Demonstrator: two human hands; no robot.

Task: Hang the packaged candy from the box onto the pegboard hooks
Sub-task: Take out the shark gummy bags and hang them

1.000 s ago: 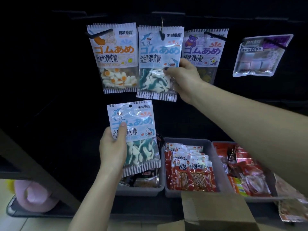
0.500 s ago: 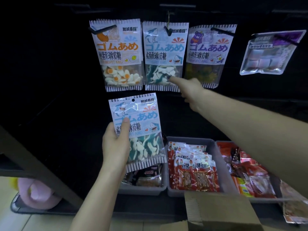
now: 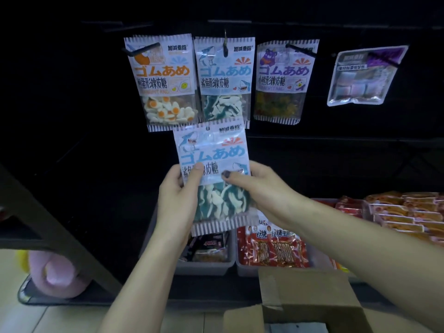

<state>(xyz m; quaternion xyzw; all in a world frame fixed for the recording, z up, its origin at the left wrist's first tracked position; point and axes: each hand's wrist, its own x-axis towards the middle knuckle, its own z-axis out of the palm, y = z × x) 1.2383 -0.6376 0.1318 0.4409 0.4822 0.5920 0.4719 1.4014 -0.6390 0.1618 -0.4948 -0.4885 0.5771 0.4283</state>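
Both hands hold a blue shark gummy packet upright in front of the dark pegboard. My left hand grips its left edge with the thumb on the front. My right hand grips its right edge. The packet's top edge overlaps the bottom of a matching shark packet hanging on a hook. Left of that hangs an egg gummy packet, right of it a bear gummy packet. A purple pouch hangs at the far right. The cardboard box is at the bottom right.
Grey bins with dark and red snack packets stand on the shelf below the pegboard. More orange-red packets fill bins at the right. A dark shelf frame slants at the left, with a pink object under it.
My right hand let go of the hanging shark packet, dropped down and took hold of the right edge of the packet in my left hand. That packet rose toward the hooks.
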